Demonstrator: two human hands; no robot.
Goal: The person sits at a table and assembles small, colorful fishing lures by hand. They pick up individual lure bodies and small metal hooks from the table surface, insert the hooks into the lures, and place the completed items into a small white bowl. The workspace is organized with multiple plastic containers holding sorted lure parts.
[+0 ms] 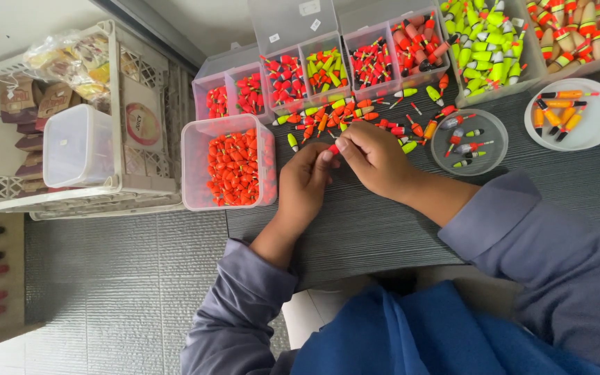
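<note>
My left hand (305, 182) and my right hand (373, 158) meet over the dark table (383, 229), fingertips pinched together on one small red fishing float (333, 148). Just beyond them lies a loose pile of orange, red and green floats (355, 114). A clear tub of orange floats (232, 169) stands to the left of my left hand.
Divided clear boxes of red and green floats (300, 76) line the far edge. A round clear lid (469, 142) and a white dish (573, 114) hold a few floats at right. A white crate (57, 139) with a clear tub (78, 146) sits at left.
</note>
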